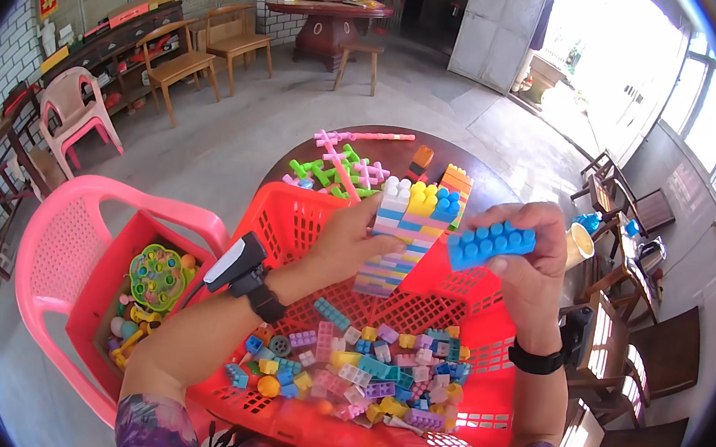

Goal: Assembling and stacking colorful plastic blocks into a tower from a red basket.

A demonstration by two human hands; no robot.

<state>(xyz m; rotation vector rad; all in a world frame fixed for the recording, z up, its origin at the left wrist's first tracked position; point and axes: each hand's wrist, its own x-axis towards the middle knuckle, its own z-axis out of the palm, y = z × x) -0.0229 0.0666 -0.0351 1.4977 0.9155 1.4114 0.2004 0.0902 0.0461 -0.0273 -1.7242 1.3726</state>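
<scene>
My left hand (pixel 358 239) is closed around a tall stack of toy building bricks (pixel 404 237), layered in white, yellow, blue and pink, with white, yellow and blue studs on top. To the right of it, my right hand (pixel 536 258) pinches a blue building brick (pixel 492 245) with two rows of studs. A gap separates this brick from the stack. Both hands are above a red plastic basket (pixel 287 419), where many loose bricks (pixel 378 372) of mixed colours lie. The fingers of my left hand behind the stack are hidden.
Behind the basket, a dark round table (pixel 459 153) bears pink and green toy pieces (pixel 342 166) and orange bricks (pixel 457 179). A pink chair (pixel 76 196) at left holds a red box (pixel 105 303) of toys. Wooden chairs (pixel 659 360) line the right wall.
</scene>
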